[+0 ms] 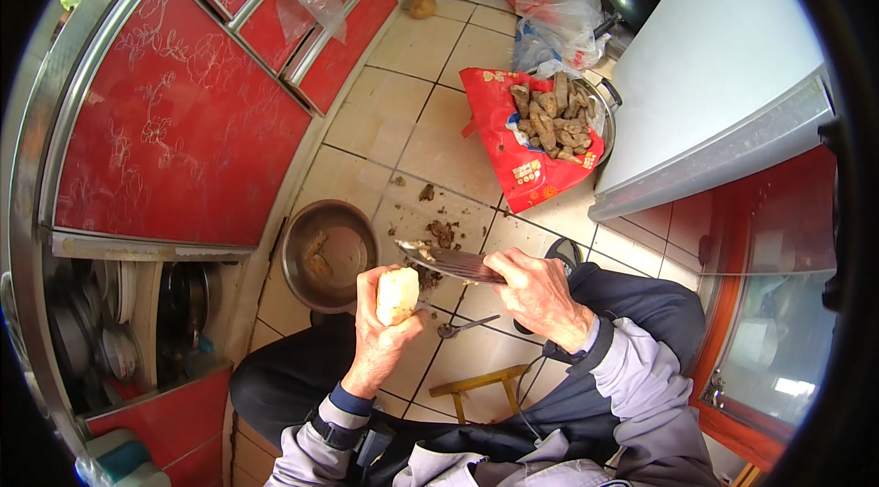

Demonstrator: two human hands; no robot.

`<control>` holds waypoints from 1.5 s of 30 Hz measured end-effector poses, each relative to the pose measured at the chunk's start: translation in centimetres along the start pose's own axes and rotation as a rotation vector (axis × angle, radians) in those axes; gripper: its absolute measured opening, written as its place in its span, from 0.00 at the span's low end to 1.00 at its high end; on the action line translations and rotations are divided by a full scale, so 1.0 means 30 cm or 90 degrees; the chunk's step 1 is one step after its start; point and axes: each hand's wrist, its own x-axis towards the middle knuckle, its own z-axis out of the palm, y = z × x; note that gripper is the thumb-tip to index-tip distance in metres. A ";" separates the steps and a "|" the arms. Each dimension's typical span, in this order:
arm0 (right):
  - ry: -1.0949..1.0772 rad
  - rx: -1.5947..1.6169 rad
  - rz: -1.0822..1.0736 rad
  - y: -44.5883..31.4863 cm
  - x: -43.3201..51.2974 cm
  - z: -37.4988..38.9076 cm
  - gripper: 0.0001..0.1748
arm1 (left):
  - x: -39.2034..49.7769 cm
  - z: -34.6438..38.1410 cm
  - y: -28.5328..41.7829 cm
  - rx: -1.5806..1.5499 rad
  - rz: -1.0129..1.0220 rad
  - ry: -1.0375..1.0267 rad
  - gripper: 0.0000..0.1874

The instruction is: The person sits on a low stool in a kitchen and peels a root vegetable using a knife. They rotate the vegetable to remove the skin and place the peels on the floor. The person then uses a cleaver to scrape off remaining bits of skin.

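My left hand [384, 339] grips a pale, peeled piece of root vegetable [398, 296], its cut faces turned upward. In my right hand [535, 295] is a knife [453, 262] with a broad dark blade pointing left, and pale scraps cling near its tip. The blade is apart from the root, a little above and to its right. Below on the floor, left of my left hand, sits a metal basin [332, 212] with a brownish root piece [317, 255] inside. Dark peelings [441, 233] lie scattered on the tiles beneath the knife.
A red bag [494, 116] full of brown roots [546, 120] rests in a metal pot by the white appliance [714, 61]. Red cabinets [172, 123] line the left. A ladle-like tool [467, 327] and a yellow stool frame [481, 380] are between my legs.
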 end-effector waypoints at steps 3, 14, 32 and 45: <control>0.048 0.183 0.014 -0.016 0.006 0.009 0.14 | -0.003 -0.008 0.011 -0.120 -0.046 -0.060 0.38; -0.009 0.412 0.154 -0.081 0.013 0.007 0.19 | 0.010 -0.003 0.017 -0.373 -0.178 -0.167 0.28; 0.125 0.119 -0.212 -0.050 -0.021 0.003 0.32 | 0.025 -0.041 -0.041 -0.391 -0.155 -0.105 0.32; -0.069 0.742 0.228 -0.097 0.012 -0.110 0.16 | 0.021 -0.021 -0.017 -0.335 -0.184 -0.145 0.30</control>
